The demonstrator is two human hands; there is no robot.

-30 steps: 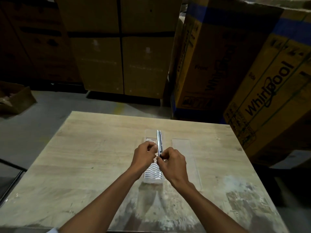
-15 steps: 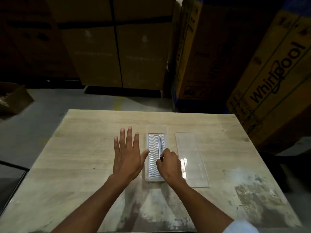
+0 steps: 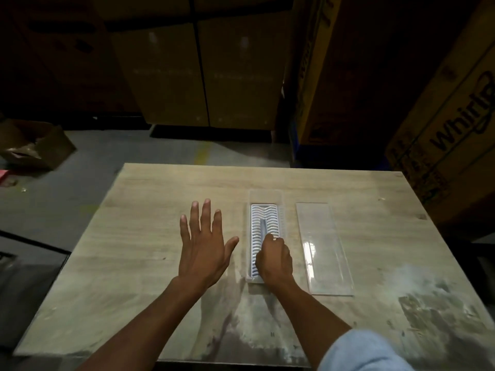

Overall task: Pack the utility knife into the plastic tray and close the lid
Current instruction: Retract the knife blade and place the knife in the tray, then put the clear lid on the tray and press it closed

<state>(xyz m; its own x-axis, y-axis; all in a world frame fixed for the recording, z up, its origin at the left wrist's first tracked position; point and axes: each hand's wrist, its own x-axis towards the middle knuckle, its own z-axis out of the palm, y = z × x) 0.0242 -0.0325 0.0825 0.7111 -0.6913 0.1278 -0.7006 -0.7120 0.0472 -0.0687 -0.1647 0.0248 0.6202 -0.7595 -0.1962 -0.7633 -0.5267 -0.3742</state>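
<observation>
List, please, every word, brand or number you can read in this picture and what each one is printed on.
"Whirlp", cut off by the frame edge: on the tilted cardboard box at right.
Dark lettering runs up the tall box beside it: too dim to read.
Small marks low on both boxes: too blurred to read.
The plastic tray, lid and table: no text visible.

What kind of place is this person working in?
Probably a warehouse or stockroom: tall cardboard appliance cartons stand stacked behind a worn wooden table, with a bare concrete floor and an opened box lying on it.
</observation>
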